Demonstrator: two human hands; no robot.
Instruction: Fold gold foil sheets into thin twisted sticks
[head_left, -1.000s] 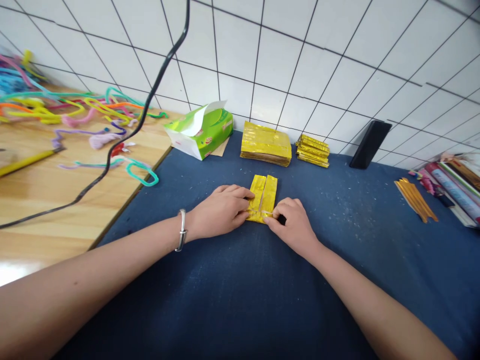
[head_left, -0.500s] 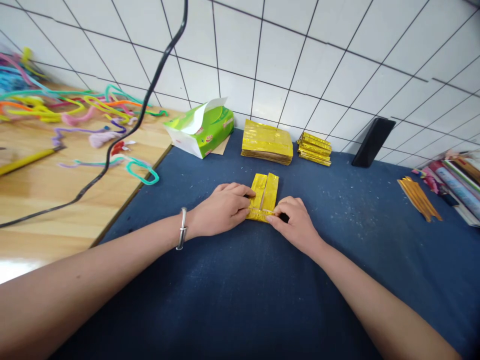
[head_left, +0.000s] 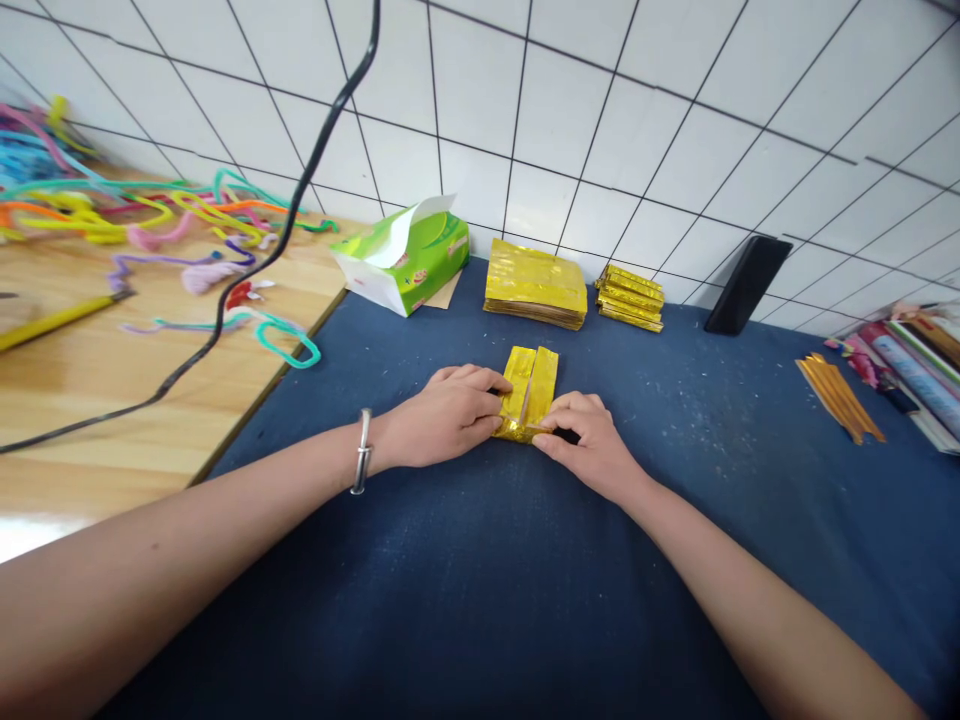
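A gold foil paper lies on the dark blue cloth, its two long sides folded in to meet at a narrow gap. Its near end is turned up into a short band. At the left end of that band, my left hand is closed with fingertips and thumb on the paper. My right hand pinches the band's right corner between thumb and forefinger. A silver bangle circles my left wrist. Parts of the paper's edges are hidden under the fingers.
Behind stand a stack of gold paper, folded gold strips, a green tissue pack and a black phone leaning on the tiles. Brown-gold strips and books lie right. A black cable crosses the left, before pipe cleaners.
The near band of the gold paper has been rolled up slightly under my fingers. Both hands keep nearly the same place and hold.
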